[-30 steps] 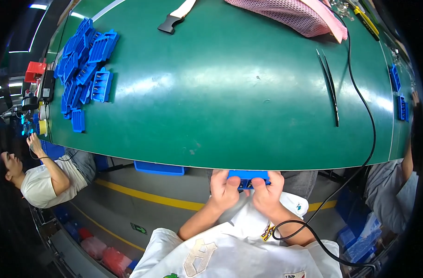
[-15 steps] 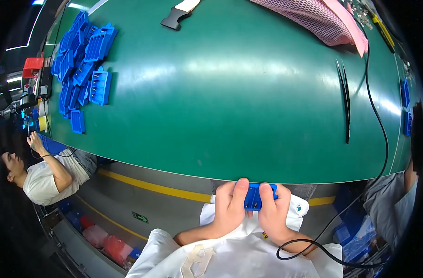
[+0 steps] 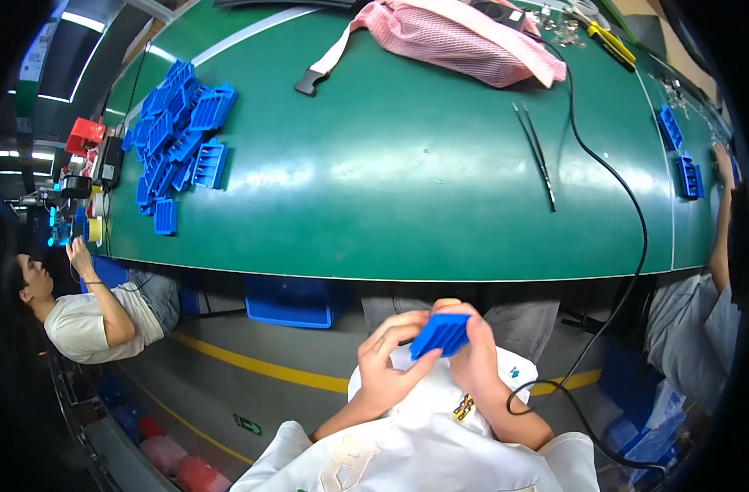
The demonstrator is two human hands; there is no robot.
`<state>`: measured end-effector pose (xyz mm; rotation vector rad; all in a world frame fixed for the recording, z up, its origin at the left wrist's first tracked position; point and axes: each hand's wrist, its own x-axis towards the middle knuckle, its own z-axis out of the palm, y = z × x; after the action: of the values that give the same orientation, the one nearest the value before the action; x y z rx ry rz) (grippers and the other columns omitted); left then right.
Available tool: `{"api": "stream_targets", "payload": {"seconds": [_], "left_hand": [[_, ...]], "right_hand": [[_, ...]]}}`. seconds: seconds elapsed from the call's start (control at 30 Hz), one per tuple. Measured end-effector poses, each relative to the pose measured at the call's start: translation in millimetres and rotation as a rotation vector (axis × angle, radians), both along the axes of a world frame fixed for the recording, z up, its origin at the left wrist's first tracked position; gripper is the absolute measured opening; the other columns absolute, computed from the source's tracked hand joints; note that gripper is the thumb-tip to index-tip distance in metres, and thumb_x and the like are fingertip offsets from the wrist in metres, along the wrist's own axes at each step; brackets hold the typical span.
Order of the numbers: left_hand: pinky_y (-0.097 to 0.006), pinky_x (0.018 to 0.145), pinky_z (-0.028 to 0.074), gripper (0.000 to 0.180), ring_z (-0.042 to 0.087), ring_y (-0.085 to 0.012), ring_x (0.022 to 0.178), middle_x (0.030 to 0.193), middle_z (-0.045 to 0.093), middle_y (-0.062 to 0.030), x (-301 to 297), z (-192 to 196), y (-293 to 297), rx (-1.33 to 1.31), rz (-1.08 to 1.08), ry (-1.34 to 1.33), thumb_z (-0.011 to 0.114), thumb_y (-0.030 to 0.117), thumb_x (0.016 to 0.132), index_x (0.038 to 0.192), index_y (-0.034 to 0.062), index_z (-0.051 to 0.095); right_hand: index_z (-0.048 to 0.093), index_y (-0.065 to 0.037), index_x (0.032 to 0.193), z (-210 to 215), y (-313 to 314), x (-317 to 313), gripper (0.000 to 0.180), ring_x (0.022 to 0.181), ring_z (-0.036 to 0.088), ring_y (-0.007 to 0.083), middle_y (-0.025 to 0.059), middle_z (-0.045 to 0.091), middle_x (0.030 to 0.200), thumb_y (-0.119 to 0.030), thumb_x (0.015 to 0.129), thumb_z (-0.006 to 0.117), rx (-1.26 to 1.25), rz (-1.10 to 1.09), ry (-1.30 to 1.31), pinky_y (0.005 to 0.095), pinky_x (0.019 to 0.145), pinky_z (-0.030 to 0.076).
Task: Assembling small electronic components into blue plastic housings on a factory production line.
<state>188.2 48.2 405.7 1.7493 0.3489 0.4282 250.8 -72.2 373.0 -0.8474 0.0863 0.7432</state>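
A small blue slotted plastic tray (image 3: 445, 334) is held tilted above my lap, just off the near edge of the green table. My left hand (image 3: 384, 361) grips its left side, thumb along the lower edge. My right hand (image 3: 476, 361) closes on the right side, with fingers over the top. Parts of the tray are hidden behind the fingers, and I cannot make out whether anything sits in its slots. At the table's left lies a heap of similar blue trays (image 3: 174, 123), some with small dark pieces inside.
Black tweezers (image 3: 538, 156) lie right of the table's middle, beside a black cable (image 3: 608, 168) running down over the edge. A pink mesh bag (image 3: 448, 41) and yellow-handled pliers (image 3: 612, 45) lie at the back. Co-workers sit left (image 3: 96, 316) and right (image 3: 690, 328).
The blue tray has been turned and tilted in my hands, with its slots now slanting. My left fingers have shifted from a front grip to its side. The view has moved too.
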Motion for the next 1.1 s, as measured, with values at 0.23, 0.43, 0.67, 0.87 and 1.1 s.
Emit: {"api": "stream_targets", "payload": {"seconds": [0.23,0.43,0.67,0.87,1.1], "left_hand": [[-0.028,0.067,0.049,0.043,0.062,-0.0176,0.074,0.080,0.063,-0.0094,10,26,29,-0.071,-0.132,0.173,0.075,0.005,0.065,0.101,0.0021,0.054],[-0.028,0.074,0.050,0.061,0.062,-0.0181,0.080,0.095,0.063,-0.0114,25,27,22,-0.039,-0.167,0.045,0.079,0.009,0.063,0.116,0.0025,0.049],[-0.027,0.076,0.048,0.029,0.059,-0.0171,0.086,0.097,0.060,-0.0130,15,11,15,-0.153,0.032,0.047,0.060,-0.006,0.077,0.105,-0.0026,0.057],[-0.023,0.071,0.046,0.019,0.056,-0.0116,0.080,0.094,0.059,-0.0094,24,5,10,-0.275,0.132,0.131,0.054,-0.003,0.083,0.102,-0.0044,0.058],[-0.022,0.067,0.046,0.012,0.056,-0.0100,0.075,0.089,0.060,-0.0083,23,0,16,-0.308,0.116,0.170,0.054,-0.002,0.083,0.094,-0.0044,0.060]], "right_hand": [[0.037,-0.001,0.129,31,-17,13,0.062,0.106,0.053,0.0251,0.0176,0.049,0.121,-0.004,0.073,0.064,-0.203,0.110,-0.626,0.0313,0.078,0.046],[0.059,0.003,0.098,17,-14,31,0.026,0.075,0.063,0.0166,0.0124,0.063,0.085,0.001,0.073,0.067,-0.332,0.276,-0.632,0.0271,0.068,0.051],[0.052,0.005,0.101,16,-9,25,0.020,0.073,0.063,0.0157,0.0113,0.062,0.085,0.000,0.082,0.057,-0.119,0.267,-0.267,0.0264,0.060,0.052],[0.045,0.004,0.106,24,1,15,0.019,0.065,0.062,0.0143,0.0119,0.061,0.084,-0.005,0.089,0.048,-0.090,0.239,-0.109,0.0232,0.048,0.049],[0.043,0.003,0.108,22,2,14,0.020,0.062,0.062,0.0152,0.0121,0.061,0.086,-0.006,0.090,0.045,-0.066,0.253,-0.065,0.0229,0.046,0.048]]}}
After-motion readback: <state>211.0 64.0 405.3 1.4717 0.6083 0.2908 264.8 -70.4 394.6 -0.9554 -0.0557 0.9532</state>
